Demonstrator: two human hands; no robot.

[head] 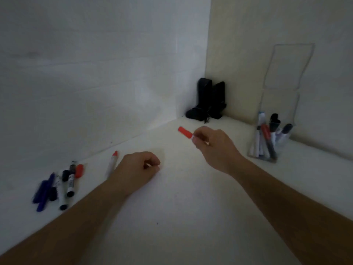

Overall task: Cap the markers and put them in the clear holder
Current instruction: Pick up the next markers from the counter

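Note:
My right hand pinches a red cap above the white table; a bit of white shows at the fingers, and anything further is hidden in the hand. A white marker with a bare red tip lies left of my left hand, its lower end hidden behind that hand. My left hand rests on the table with fingers curled, nothing visible in it. The clear holder stands at the right against the wall with several markers in it. Several blue and black markers and a loose red cap lie at the far left.
A black object stands in the far corner where the two walls meet. A tall clear back panel rises behind the holder. The white table runs along the walls on the left and right.

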